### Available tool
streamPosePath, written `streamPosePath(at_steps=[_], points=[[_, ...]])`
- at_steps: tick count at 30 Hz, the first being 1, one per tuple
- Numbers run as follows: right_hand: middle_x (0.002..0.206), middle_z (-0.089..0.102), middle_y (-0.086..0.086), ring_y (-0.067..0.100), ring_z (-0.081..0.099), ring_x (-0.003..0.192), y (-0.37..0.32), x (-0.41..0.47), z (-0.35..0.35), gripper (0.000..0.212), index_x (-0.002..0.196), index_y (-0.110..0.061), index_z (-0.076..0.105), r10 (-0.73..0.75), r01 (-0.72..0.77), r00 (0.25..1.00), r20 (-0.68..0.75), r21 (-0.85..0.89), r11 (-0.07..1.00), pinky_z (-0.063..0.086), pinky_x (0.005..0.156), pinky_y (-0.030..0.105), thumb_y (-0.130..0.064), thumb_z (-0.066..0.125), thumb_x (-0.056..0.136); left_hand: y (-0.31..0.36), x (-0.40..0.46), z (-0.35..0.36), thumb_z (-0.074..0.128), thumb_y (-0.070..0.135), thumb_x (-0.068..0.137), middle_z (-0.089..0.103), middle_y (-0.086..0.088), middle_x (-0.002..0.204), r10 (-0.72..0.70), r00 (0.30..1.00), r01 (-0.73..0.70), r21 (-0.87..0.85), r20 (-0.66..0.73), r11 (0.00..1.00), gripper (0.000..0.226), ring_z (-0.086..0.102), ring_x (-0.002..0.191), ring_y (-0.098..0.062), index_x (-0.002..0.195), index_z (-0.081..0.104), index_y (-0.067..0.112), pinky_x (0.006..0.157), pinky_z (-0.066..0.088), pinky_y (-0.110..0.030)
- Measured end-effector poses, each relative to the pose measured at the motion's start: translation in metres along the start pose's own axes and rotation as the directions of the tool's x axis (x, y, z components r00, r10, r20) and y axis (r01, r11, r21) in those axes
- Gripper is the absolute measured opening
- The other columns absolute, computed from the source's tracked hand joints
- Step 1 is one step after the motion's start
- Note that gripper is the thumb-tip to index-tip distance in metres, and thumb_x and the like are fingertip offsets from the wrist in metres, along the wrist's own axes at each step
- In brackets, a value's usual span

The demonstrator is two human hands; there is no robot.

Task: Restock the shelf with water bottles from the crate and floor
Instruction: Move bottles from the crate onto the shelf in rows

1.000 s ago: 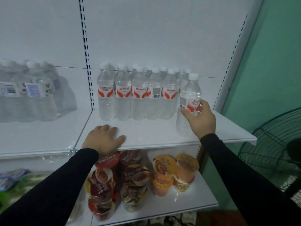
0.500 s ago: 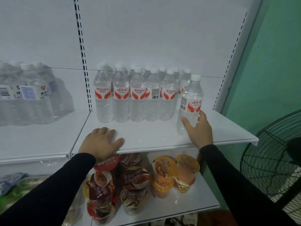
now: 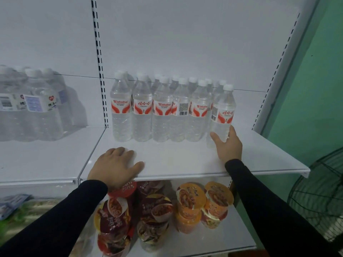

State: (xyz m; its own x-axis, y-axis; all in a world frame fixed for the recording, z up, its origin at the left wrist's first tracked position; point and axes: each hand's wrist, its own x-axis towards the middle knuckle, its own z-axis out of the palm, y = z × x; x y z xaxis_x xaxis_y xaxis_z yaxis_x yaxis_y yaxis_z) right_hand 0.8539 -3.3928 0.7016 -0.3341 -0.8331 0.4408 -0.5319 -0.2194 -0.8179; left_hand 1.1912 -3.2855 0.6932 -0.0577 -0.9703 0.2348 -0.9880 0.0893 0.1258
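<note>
Standing upright with its white cap up, the water bottle [image 3: 221, 115] at the right end of the front row has its long axis vertical and its red-and-white label facing out toward the room. It sits on the white shelf [image 3: 185, 160], just beside the row of matching bottles [image 3: 159, 110], which stand upright and run leftward to the slotted upright post [image 3: 100, 71]. More bottles stand behind that row, against the back panel.

Right of the end bottle the shelf surface is bare out to the angled side post [image 3: 274, 78], and a wide bare strip runs along the front lip. A shrink-wrapped pack of bottles [image 3: 31, 106] occupies the neighbouring bay to the left. Below, cup noodles [image 3: 191, 203] are stacked on the lower shelf, and a black fan [image 3: 321, 197] stands by the green wall.

The right hand [image 3: 227, 145] curls around the lower body of the end bottle, thumb on its left side and fingers around the right. The left hand [image 3: 116, 166] lies palm down and spread on the front edge of the shelf, holding nothing.
</note>
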Motion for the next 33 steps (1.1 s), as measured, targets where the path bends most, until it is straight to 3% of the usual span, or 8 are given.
streamPosePath(at_steps=[6,12,17,25,30,33], points=[[0.129,0.063,0.005,0.027,0.059,0.118,0.000,0.027,0.021,0.057,0.134,-0.018,0.050,0.000,0.000,1.000,0.013,0.013,1.000,0.047,0.102,0.038,-0.046,0.068,0.088,0.006,-0.003,-0.006,0.009,0.075,0.073,0.047,0.002,0.139,-0.019,1.000,0.019,-0.005,-0.004,1.000,0.084,0.038,0.129,-0.018,0.132,0.048,0.029,0.103,0.032,-0.033],[0.139,0.056,0.008,0.030,0.053,0.127,0.007,0.041,0.029,0.073,0.146,-0.017,0.038,0.023,-0.019,0.996,0.081,-0.044,0.999,0.044,0.108,0.047,-0.060,0.054,0.090,0.005,-0.003,-0.006,0.008,0.078,0.072,0.044,0.003,0.144,-0.035,0.999,0.035,-0.002,0.000,0.999,0.089,0.036,0.133,-0.017,0.138,0.044,0.031,0.107,0.030,-0.032],[0.145,0.052,0.007,0.028,0.049,0.132,0.012,0.042,0.023,0.060,0.149,-0.018,0.034,0.005,0.000,0.990,0.138,-0.042,0.999,0.040,0.112,0.046,-0.046,0.050,0.098,0.007,-0.003,-0.004,0.021,0.073,0.085,0.044,0.002,0.144,-0.029,1.000,0.029,0.002,0.003,1.000,0.074,0.035,0.133,-0.017,0.139,0.044,0.029,0.107,0.029,-0.033],[0.141,0.053,0.007,0.031,0.052,0.127,0.005,0.044,0.030,0.054,0.149,-0.021,0.030,0.021,-0.014,0.982,0.188,-0.040,0.999,0.042,0.109,0.047,-0.041,0.045,0.101,0.006,-0.002,-0.005,0.018,0.074,0.083,0.044,0.003,0.144,-0.037,0.999,0.037,-0.001,0.004,0.999,0.076,0.036,0.132,-0.017,0.140,0.043,0.030,0.107,0.030,-0.033],[0.151,0.044,0.008,0.032,0.045,0.135,0.005,0.043,0.025,0.067,0.153,-0.020,0.024,0.103,-0.084,0.964,0.247,-0.087,0.993,0.037,0.113,0.049,-0.053,0.042,0.098,0.007,-0.002,-0.005,0.022,0.074,0.085,0.042,0.003,0.147,-0.049,0.999,0.049,-0.004,0.009,0.999,0.073,0.035,0.134,-0.017,0.141,0.042,0.031,0.108,0.029,-0.034],[0.150,0.044,0.012,0.031,0.043,0.137,-0.003,0.026,0.015,0.067,0.150,-0.014,0.031,0.100,-0.075,0.967,0.234,-0.114,0.991,0.035,0.114,0.045,-0.053,0.044,0.098,0.006,-0.003,-0.007,0.021,0.074,0.083,0.047,0.002,0.141,-0.049,0.999,0.049,-0.008,0.005,0.999,0.074,0.039,0.129,-0.019,0.136,0.047,0.029,0.104,0.033,-0.035]])
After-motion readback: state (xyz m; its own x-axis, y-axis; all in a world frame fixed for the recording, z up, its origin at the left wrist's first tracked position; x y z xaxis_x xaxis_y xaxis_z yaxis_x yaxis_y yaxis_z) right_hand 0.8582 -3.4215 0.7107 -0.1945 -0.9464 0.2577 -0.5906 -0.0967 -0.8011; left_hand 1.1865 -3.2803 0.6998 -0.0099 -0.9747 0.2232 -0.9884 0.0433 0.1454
